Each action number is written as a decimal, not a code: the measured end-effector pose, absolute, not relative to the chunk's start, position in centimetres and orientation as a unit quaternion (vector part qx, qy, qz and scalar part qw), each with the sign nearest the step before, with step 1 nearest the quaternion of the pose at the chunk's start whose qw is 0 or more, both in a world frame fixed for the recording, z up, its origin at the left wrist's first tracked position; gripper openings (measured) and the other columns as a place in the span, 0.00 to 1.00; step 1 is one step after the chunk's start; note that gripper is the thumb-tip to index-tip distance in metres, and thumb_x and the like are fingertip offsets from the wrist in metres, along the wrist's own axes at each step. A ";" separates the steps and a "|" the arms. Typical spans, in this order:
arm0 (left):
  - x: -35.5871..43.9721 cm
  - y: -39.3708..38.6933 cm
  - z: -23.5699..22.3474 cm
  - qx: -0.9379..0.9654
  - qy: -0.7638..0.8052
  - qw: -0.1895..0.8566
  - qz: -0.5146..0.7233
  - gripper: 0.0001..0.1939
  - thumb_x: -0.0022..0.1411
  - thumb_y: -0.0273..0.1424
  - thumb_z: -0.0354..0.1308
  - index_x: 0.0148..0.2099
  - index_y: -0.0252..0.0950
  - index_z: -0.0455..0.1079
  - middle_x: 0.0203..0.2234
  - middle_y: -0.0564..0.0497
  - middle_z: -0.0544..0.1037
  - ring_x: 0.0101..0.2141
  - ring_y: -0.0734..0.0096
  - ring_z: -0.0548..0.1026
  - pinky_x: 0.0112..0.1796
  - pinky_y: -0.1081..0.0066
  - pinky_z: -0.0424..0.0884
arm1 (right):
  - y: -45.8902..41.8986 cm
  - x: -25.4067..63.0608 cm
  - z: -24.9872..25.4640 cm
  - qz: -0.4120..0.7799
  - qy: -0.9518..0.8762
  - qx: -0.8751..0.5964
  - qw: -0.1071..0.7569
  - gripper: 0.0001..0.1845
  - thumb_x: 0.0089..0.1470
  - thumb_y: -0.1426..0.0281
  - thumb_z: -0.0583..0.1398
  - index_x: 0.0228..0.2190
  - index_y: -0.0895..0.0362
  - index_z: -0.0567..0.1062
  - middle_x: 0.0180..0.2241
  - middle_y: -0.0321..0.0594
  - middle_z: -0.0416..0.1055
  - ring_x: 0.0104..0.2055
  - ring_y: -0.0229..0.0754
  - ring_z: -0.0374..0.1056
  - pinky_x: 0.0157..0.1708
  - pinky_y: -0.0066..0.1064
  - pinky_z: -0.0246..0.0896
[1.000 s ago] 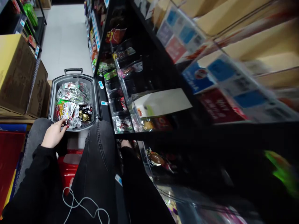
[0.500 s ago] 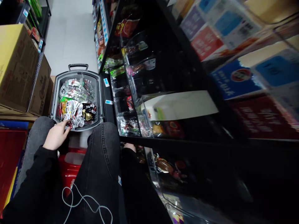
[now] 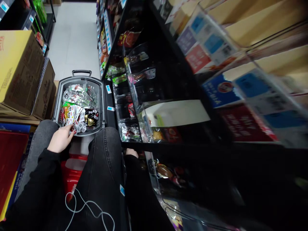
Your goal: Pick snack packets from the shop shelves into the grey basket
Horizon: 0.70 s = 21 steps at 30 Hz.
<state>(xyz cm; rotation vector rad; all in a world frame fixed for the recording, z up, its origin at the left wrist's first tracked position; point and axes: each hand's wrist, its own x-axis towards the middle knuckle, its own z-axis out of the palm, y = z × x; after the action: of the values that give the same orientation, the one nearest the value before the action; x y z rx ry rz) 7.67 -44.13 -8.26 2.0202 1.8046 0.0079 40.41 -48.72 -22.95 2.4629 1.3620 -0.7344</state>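
A grey basket [image 3: 104, 96] stands on the floor in front of my knees, with several snack packets [image 3: 78, 96] heaped in it. My left hand [image 3: 60, 138] lies at its near rim. The fingers are bent and pinch at a small silver-and-white snack packet [image 3: 76, 125] at the near edge of the heap; the fingertips are partly hidden. My right hand [image 3: 132, 152] reaches under the black shelf edge [image 3: 154, 146]. Only its wrist and the back show, so its fingers and anything in them are hidden. Wrapped snacks [image 3: 166, 170] lie in a clear-sided compartment near that forearm.
To my right rises a black shelf unit with clear dividers [image 3: 132, 80] and packets. Boxes with printed fronts [image 3: 245, 122] line the upper right. Cardboard cartons [image 3: 24, 73] stand on the left. A red stool [image 3: 72, 173] and a thin grey cable [image 3: 89, 205] are between my legs.
The view has shifted slightly, so the shelf and boxes on the right sit further left. Both hands keep about the same places at the basket and under the shelf.
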 end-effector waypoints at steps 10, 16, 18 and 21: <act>8.8 -44.0 -7.4 0.729 0.617 0.292 0.056 0.18 0.62 0.36 0.46 0.50 0.35 0.68 0.41 0.43 0.77 0.43 0.58 0.74 0.43 0.64 0.66 | -58.9 38.9 -17.2 -0.212 0.394 0.881 0.155 0.24 0.60 0.74 0.40 0.53 0.61 0.65 0.40 0.54 0.70 0.39 0.48 0.71 0.33 0.32 0.61; 9.8 -44.5 -6.4 0.672 0.501 0.533 0.116 0.18 0.61 0.43 0.46 0.33 0.35 0.68 0.23 0.48 0.77 0.29 0.66 0.75 0.35 0.69 0.68 | -67.5 36.8 -12.0 -0.051 0.503 0.860 0.069 0.23 0.60 0.71 0.42 0.42 0.58 0.74 0.38 0.50 0.73 0.33 0.45 0.72 0.29 0.32 0.63; 10.2 -45.0 -6.4 0.629 0.433 0.638 0.100 0.23 0.58 0.49 0.48 0.33 0.33 0.68 0.22 0.47 0.77 0.26 0.68 0.75 0.31 0.71 0.68 | -68.8 36.8 -9.8 0.067 0.546 0.835 0.013 0.21 0.60 0.71 0.44 0.37 0.56 0.76 0.37 0.47 0.74 0.26 0.43 0.70 0.23 0.32 0.61; 11.4 -46.0 -6.3 0.551 0.340 0.761 0.034 0.31 0.52 0.57 0.50 0.36 0.31 0.69 0.25 0.43 0.78 0.27 0.68 0.75 0.31 0.70 0.69 | -68.5 36.7 -6.3 0.225 0.620 0.734 -0.160 0.12 0.57 0.74 0.52 0.33 0.57 0.76 0.34 0.41 0.75 0.19 0.38 0.66 0.19 0.30 0.60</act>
<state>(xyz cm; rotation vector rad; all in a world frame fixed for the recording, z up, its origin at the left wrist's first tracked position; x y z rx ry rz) 11.37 -46.02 -6.30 1.1992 0.7391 0.0743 36.70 -68.49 -6.26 2.5767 2.1751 0.7903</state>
